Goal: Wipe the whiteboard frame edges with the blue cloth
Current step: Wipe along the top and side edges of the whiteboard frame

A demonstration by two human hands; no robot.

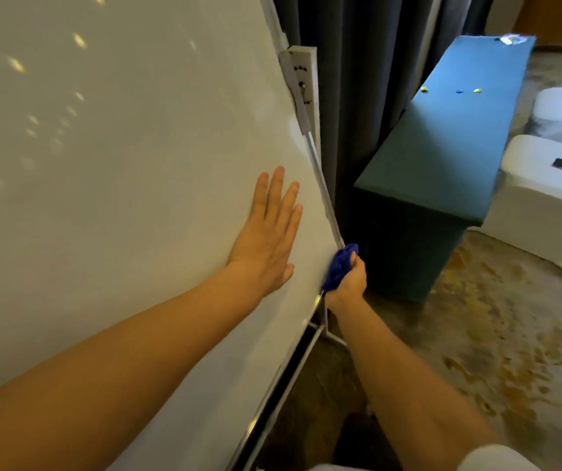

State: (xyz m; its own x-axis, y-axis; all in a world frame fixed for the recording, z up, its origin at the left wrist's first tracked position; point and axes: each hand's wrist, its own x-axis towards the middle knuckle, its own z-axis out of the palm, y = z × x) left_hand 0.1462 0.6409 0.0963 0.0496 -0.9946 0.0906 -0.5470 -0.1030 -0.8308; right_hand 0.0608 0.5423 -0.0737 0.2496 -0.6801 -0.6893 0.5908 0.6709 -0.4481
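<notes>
A large whiteboard [119, 164] fills the left of the head view, tilted by the wide lens. Its thin metal frame edge [323, 192] runs down the right side. My left hand [269, 236] lies flat on the board surface, fingers apart, holding nothing. My right hand [349, 280] grips a bunched blue cloth [339, 265] and presses it against the right frame edge near the lower corner. The cloth wraps over the edge there, hiding that stretch of frame.
A white bracket [301, 79] with screws sits higher on the frame. Dark curtains [368, 96] hang behind. A long table with a teal cover [449, 141] stands to the right, white-covered chairs [541, 198] beyond it. The stand's leg [332, 336] rests on patterned carpet [493, 334].
</notes>
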